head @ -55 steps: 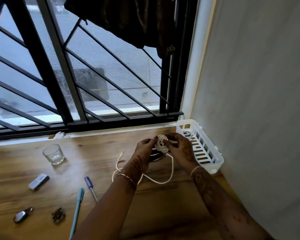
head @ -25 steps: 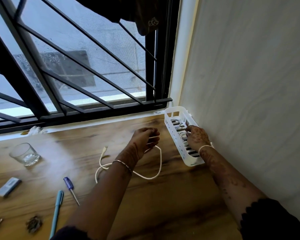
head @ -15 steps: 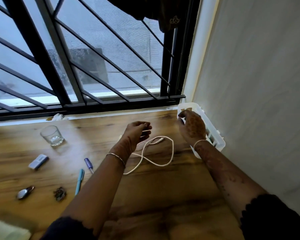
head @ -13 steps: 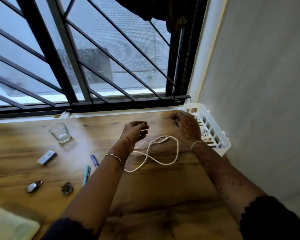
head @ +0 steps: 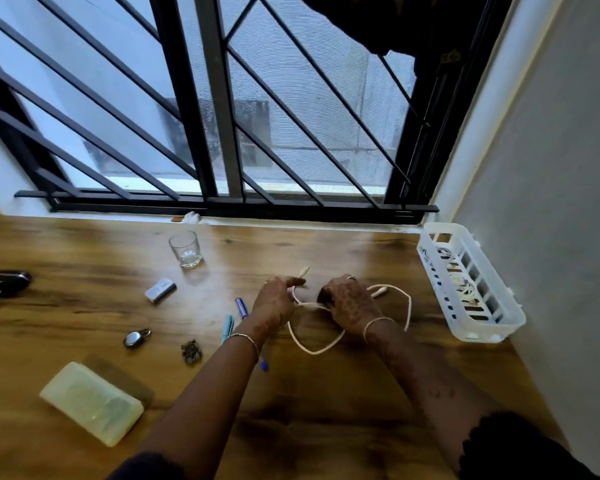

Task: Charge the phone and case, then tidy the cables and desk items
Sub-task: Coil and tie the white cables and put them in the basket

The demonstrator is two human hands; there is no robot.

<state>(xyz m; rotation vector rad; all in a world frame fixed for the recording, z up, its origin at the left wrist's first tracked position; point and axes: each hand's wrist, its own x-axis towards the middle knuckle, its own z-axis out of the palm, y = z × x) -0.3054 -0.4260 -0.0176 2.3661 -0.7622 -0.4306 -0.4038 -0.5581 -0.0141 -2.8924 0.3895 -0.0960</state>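
Cable (head: 326,346), white, loose on wooden desk (head: 326,427): my left hand (head: 274,299) pinches it near one plug, right hand (head: 349,304) closed over its middle, loop trailing beneath both. Step, I judge: coiling. Next: wind loops, carry rightward to white basket (head: 499,329).

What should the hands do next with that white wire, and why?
Probably start winding the white cable into a small coil. Both the left hand and the right hand hold it, it sprawls loose on the desk, and the white basket already holds coiled cables.
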